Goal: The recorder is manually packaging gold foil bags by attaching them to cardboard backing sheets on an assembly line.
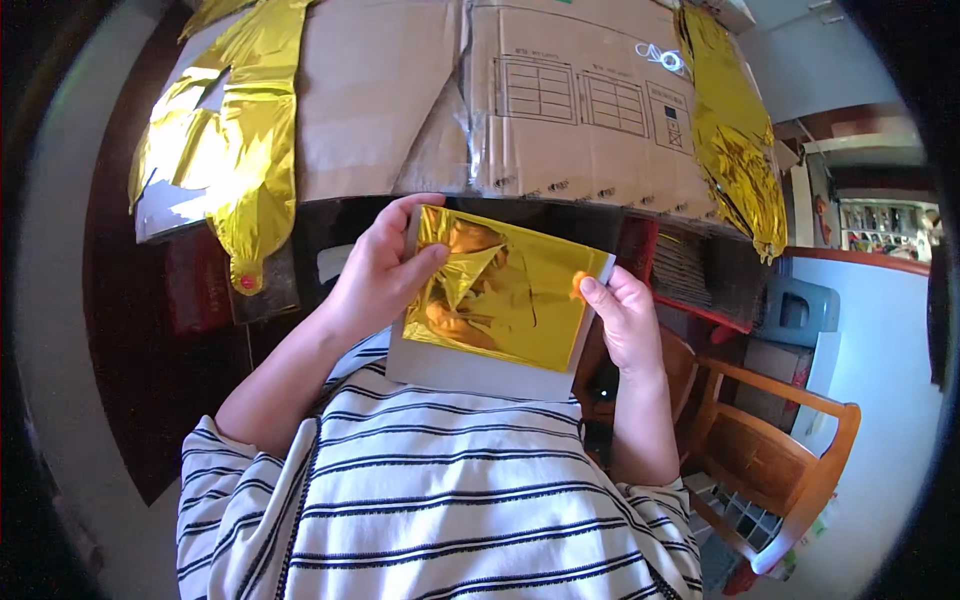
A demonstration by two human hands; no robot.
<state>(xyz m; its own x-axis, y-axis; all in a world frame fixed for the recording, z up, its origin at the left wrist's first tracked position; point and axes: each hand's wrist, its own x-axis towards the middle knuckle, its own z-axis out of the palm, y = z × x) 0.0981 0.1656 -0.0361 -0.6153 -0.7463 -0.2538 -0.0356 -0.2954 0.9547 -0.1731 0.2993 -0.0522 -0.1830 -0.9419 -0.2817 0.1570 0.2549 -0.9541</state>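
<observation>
A shiny gold foil sheet (545,300) lies over a flat grey card (420,370), which I hold up in front of my chest. My left hand (395,255) grips the card's left edge, its thumb pressing on the foil, which is creased there. At the opposite edge, my right hand (628,315) pinches the card, thumb on top near the foil's upper right corner. Orange shapes on the foil look like reflections of my fingers. The undersides of both hands are hidden behind the card.
Beyond my hands stands a large cardboard box (380,110). Gold foil pieces drape over its left (262,130) and right (735,130) ends. White string (665,58) lies on top. To the right are a wooden chair (770,460) and a grey-blue plastic stool (803,308).
</observation>
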